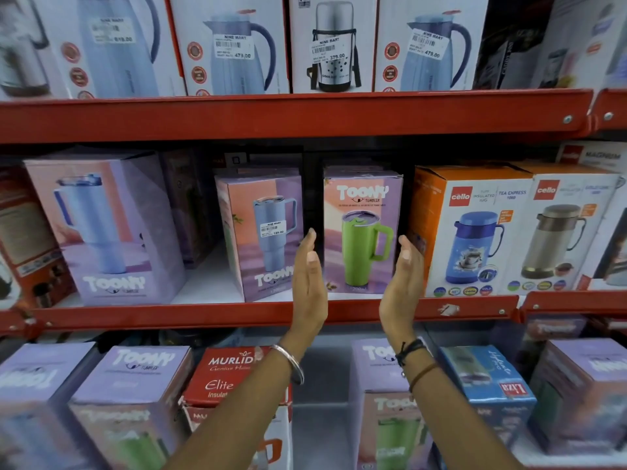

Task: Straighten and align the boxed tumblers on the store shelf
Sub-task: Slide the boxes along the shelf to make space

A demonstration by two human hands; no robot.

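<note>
Red steel store shelving fills the head view; on the middle shelf (237, 315) stand 3 Toony tumbler boxes. The green-tumbler box (361, 232) sits at centre, squared to the front, with the blue-tumbler box (261, 232) at its 9 o'clock, twisted. The left hand (310, 283) and right hand (403, 279) flank it, palms flat and apart, fingers unclenched, contact unclear. Each sealed carton presumably holds 1 tumbler: probably light, stiff, smooth card, best pressed on both side walls.
</note>
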